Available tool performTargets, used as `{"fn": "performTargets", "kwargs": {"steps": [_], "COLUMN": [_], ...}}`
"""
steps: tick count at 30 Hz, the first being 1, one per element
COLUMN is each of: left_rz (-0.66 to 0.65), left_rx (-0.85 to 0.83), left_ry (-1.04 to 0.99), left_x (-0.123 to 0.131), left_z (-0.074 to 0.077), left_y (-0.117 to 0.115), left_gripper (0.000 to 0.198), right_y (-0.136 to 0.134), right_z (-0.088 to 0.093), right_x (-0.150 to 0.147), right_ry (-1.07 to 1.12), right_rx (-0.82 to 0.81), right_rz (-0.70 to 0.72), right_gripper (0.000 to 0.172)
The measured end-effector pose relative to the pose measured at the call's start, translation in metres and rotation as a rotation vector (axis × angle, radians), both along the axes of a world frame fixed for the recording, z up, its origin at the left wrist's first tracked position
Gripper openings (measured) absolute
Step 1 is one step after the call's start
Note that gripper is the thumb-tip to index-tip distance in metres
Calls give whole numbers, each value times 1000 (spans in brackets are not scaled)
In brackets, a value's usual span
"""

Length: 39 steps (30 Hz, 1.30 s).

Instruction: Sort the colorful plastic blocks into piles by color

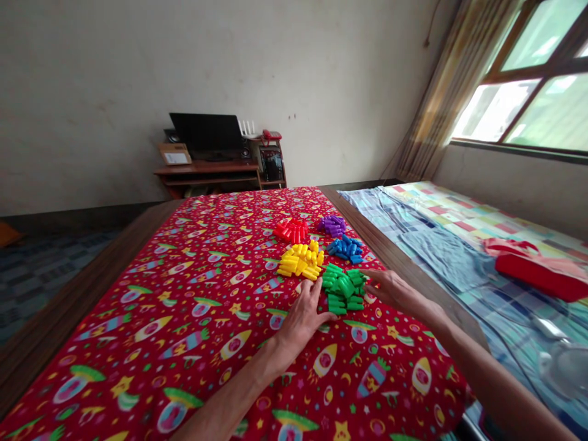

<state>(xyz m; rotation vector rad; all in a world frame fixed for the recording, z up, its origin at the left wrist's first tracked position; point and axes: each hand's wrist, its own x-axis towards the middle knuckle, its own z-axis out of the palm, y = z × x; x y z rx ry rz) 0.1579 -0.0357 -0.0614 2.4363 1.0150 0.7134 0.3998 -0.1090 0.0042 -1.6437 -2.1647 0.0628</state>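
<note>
Small plastic pieces lie in piles sorted by colour on a red patterned cloth (193,269). The green pile (342,288) is nearest me, between my two hands. My left hand (303,315) rests at its left side, thumb and fingers spread, with nothing in it. At the pile's right edge is my right hand (390,289), its fingers reaching to the green pieces; whether it grips one is too small to tell. Beyond are the yellow pile (301,260), the blue pile (345,248), the red pile (291,231) and the purple pile (331,225).
Wooden edges (353,226) border the cloth. To the right, a bed with a checked sheet (441,214) holds a red bag (537,272) and a fan (567,367). A desk (206,168) with a monitor (206,135) stands by the far wall.
</note>
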Motion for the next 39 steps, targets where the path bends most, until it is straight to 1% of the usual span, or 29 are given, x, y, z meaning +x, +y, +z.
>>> {"fn": "performTargets", "kwargs": {"steps": [3, 5, 7, 9, 11, 12, 14, 16, 18, 20, 23, 26, 29, 33, 36, 39], "left_rz": [-14, -36, -58, -64, -41, -42, -91, -192, -277, -321, -339, -324, -307, -327, -335, -320], "left_rx": [21, 23, 28, 77, 208, 295, 459, 546, 558, 535, 491, 460, 473, 542, 594, 625], "left_ry": [50, 53, 22, -28, -42, -21, 68, 179, 272, 336, 398, 400, 398, 429, 447, 453], "left_x": [2, 2, -2, -7, -13, -15, -16, -13, -7, -1, 6, 5, -1, -6, -5, 1], "left_z": [-3, -1, 4, 14, 25, 30, 39, 44, 45, 42, 37, 34, 34, 37, 38, 40], "left_y": [2, 1, 1, 5, 15, 21, 38, 55, 71, 84, 97, 106, 112, 113, 113, 114], "left_gripper": [72, 71, 70, 58, 41, 35, 34, 36, 39, 40, 35, 31, 29, 29, 30, 33], "right_y": [6, 8, 8, 9, 11, 13, 18, 23, 28, 31, 33, 33, 34, 34, 34, 33], "right_z": [-3, -2, 0, 4, 8, 10, 12, 12, 10, 8, 5, 1, -4, -8, -8, -6], "right_x": [0, 0, 2, 4, 5, 6, 5, 3, 2, 2, 2, 4, 6, 7, 7, 7], "right_ry": [-12, -25, -55, -85, -90, -81, -51, -12, 30, 67, 96, 107, 115, 113, 134, 158], "right_rx": [-38, -42, -26, 15, 31, 28, 4, 15, 46, 68, 72, 61, 50, 43, 65, 92], "right_rz": [-5, -17, -35, -67, -100, -123, -159, -176, -176, -186, -205, -200, -178, -161, -169, -206], "right_gripper": [27, 27, 31, 35, 38, 40, 43, 45, 48, 49, 49, 47, 44, 42, 42, 42]}}
